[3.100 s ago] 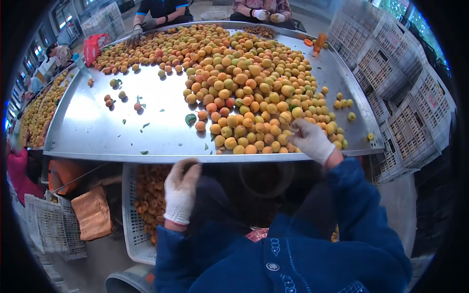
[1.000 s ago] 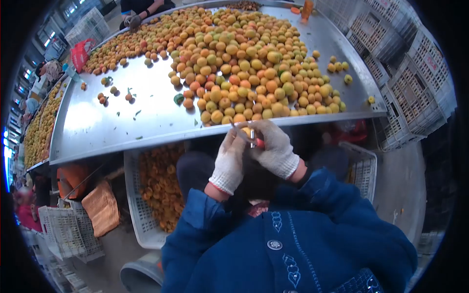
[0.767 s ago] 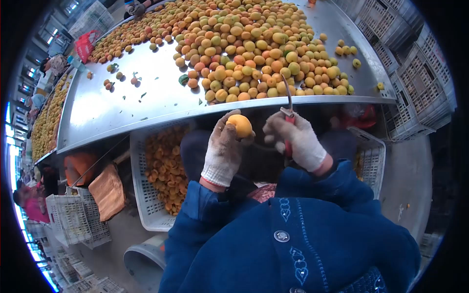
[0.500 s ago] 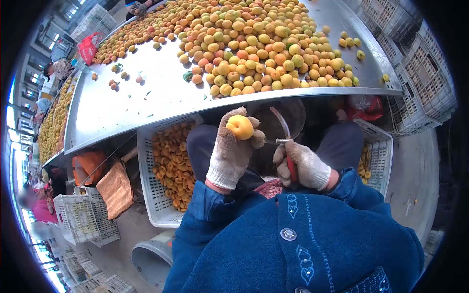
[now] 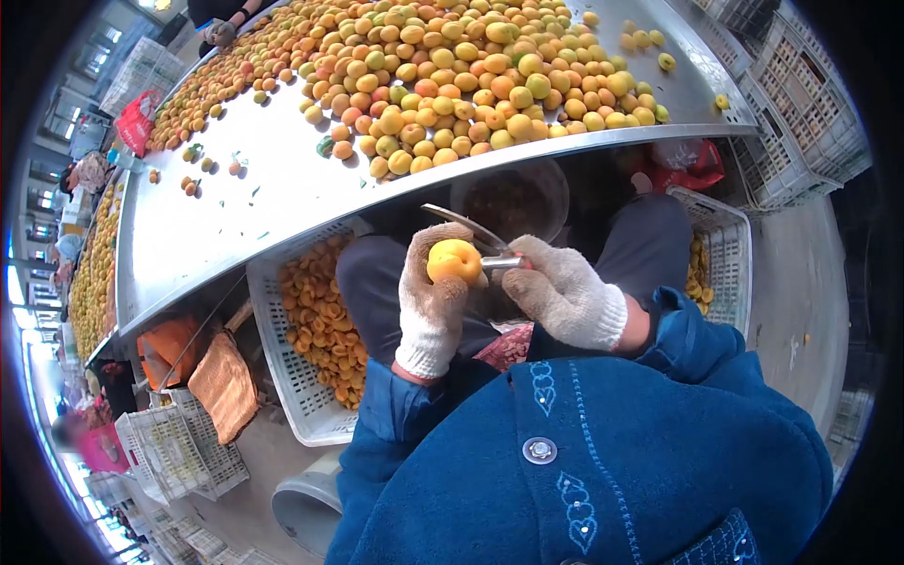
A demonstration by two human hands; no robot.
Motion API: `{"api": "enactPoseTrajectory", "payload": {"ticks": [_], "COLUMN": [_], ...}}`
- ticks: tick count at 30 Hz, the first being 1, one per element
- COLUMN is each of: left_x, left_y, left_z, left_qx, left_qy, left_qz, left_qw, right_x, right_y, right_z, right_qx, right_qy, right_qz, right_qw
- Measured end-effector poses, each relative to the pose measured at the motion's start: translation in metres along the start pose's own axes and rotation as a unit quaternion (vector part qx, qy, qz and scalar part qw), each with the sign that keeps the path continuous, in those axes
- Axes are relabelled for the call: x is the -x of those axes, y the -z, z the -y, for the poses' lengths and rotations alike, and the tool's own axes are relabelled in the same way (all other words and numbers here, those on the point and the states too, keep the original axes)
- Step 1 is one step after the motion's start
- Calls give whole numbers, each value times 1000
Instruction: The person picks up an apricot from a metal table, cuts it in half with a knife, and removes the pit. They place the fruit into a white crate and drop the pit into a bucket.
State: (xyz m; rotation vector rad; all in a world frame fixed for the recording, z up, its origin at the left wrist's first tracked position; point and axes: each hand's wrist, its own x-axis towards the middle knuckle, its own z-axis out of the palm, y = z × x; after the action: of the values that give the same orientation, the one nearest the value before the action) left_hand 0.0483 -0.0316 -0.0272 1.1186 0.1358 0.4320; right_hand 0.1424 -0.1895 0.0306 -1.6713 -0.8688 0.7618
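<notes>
My left hand (image 5: 434,299), in a soiled white knit glove, is closed round a yellow-orange apricot (image 5: 454,262). My gloved right hand (image 5: 571,294) grips a metal tool with curved blades (image 5: 468,226); its handle is mostly hidden in the fist. The tool's tip end touches or overlaps the right side of the fruit. Both hands are above my lap, in front of the metal table (image 5: 254,174), on which many apricots (image 5: 443,89) are heaped.
A white crate of apricot halves (image 5: 325,325) stands left of my legs, another crate (image 5: 730,250) at the right. A bucket (image 5: 513,200) sits under the table edge. A grey bin (image 5: 311,504) is at lower left. Another person's gloved hand (image 5: 220,34) is at the table's far side.
My right hand has brought the tool up and left against the apricot. My left hand still holds the fruit, turned somewhat. The whole view has shifted a little.
</notes>
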Motion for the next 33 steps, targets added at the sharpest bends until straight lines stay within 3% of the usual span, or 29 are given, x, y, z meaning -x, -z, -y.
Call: {"api": "enactPoseTrajectory", "payload": {"ticks": [4, 6, 14, 22, 25, 27, 28, 30, 31, 33], "left_x": [4, 4, 5, 6, 8, 6, 4, 2, 0, -1], "left_y": [0, -1, -7, -7, -6, -6, -5, -4, -4, -5], "left_z": [0, 0, 2, -3, -5, -5, -4, -4, -5, -4], "left_qx": [-44, -52, -147, -237, -247, -252, -232, -214, -191, -123], "left_qy": [14, 21, -75, -48, -42, -47, -54, -62, -56, -31], "left_qz": [-11, -7, -8, 5, -5, -9, -14, -20, -13, -7], "left_qw": [999, 998, 986, 970, 968, 966, 971, 975, 980, 992], "right_x": [-2, -3, -3, -10, -15, -18, -17, -14, -12, -9], "right_y": [-4, -6, -11, -21, -33, -43, -34, -8, -11, -12], "right_z": [-7, -16, -27, -39, -44, -42, -39, -15, -11, -15], "right_qx": [35, 44, 86, 68, -47, -257, -257, -359, -454, -500], "right_qy": [9, 62, 48, 71, 90, 39, 41, -191, -244, -213], "right_qz": [14, -11, -11, -27, -30, -46, -43, 134, 129, 161], "right_qw": [999, 997, 995, 995, 994, 965, 965, 904, 847, 824]}}
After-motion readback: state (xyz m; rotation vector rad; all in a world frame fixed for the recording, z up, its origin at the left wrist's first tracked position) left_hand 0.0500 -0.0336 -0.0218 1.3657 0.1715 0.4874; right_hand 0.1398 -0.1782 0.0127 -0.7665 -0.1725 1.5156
